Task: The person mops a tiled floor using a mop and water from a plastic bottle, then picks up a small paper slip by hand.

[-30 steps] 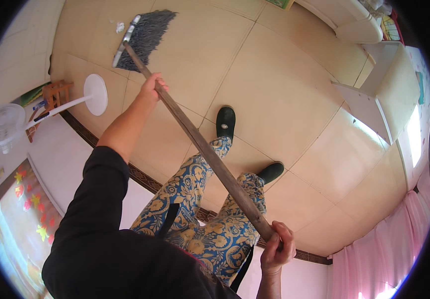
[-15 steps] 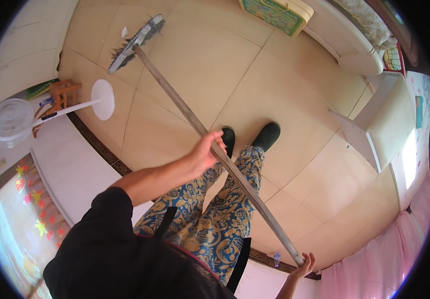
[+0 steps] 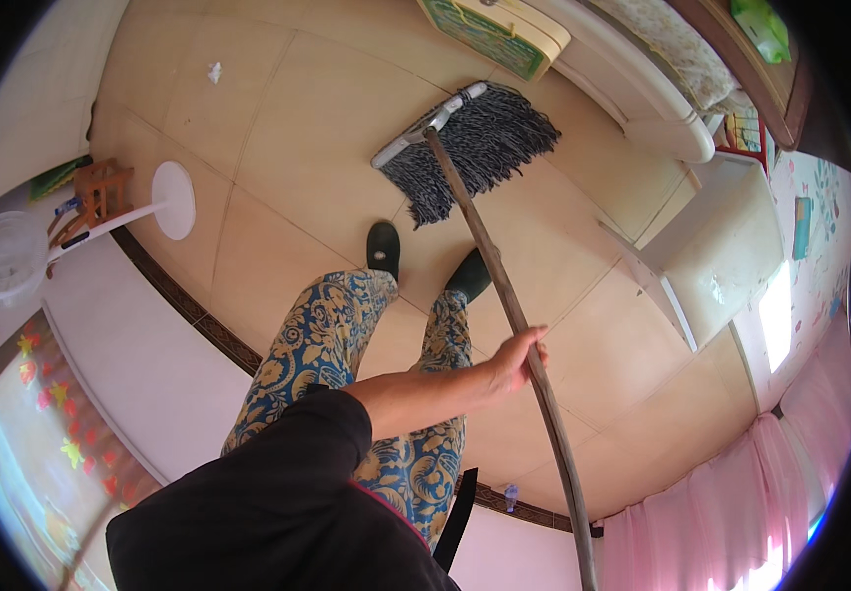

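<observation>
My left hand is wrapped around the wooden handle of a mop, about midway along its visible length. The mop's dark grey string head lies fanned out on the tiled floor, held in a pale clamp bar. From there the handle slants down past my right shoe and leaves the picture at the lower edge. My right hand is out of view. My dark shoes stand on the tiles just this side of the mop head.
A white crumpled scrap lies on the floor at the far left. A cream and green case stands beyond the mop head. At right is a white desk-like piece. A round-based white stand and a small wooden chair are at left.
The mop head has swung from the far left to the right, its strands now spread out. My left hand has moved right with the handle. My right hand has left the picture.
</observation>
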### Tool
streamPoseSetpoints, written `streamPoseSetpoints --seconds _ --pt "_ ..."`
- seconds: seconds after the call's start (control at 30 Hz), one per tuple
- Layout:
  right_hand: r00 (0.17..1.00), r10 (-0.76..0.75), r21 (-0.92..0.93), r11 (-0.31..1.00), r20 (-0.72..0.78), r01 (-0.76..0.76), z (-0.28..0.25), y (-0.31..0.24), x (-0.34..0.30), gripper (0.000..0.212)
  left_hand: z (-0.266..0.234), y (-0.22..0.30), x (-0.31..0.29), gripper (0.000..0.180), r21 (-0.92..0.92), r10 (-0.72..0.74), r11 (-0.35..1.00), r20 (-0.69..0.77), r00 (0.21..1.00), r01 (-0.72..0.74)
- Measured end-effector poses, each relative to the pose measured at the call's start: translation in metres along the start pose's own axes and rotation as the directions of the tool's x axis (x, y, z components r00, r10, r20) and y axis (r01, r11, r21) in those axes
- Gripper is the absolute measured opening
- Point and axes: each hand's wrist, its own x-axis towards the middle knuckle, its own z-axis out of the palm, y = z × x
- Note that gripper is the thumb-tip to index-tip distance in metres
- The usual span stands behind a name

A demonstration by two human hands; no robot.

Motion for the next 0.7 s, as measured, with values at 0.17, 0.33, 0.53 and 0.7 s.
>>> streamPoseSetpoints --seconds 0.17,0.33,0.53,0.7 --pt "0.987 0.160 -0.146 0.977 0.030 -0.154 0.067 -0.080 -0.016 0.029 0.019 0.084 0.010 0.022 -0.022 0.083 0.996 -0.004 0.997 -0.083" --pt "0.958 0.199 -0.178 0.970 0.208 -0.164 0.188 -0.165 -0.071 0.036 0.006 0.211 -0.002 0.023 0.037 0.180 0.983 -0.025 0.983 -0.179" --pt "0.870 0.253 -0.222 0.960 0.422 -0.171 0.294 -0.246 -0.162 0.032 -0.003 0.401 -0.032 0.032 0.024 0.365 0.931 -0.010 0.931 -0.364" --pt "0.805 0.065 -0.198 0.978 0.590 0.066 0.413 -0.349 -0.240 0.028 -0.014 0.564 -0.054 0.026 -0.071 0.572 0.820 0.040 0.819 -0.568"
